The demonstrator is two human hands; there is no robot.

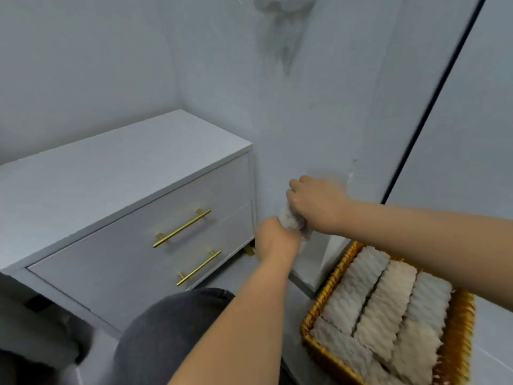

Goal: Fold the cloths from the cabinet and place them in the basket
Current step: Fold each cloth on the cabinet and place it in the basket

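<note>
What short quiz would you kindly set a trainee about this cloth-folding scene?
1. True or false: both drawers of the cabinet are shut.
2. Fill in: the basket stands on the person's ___ side.
3. Where is the loose cloth? A in the basket; B gripped between the left hand and the right hand; C on the cabinet top.
Key: 1 true; 2 right; 3 B.
</note>
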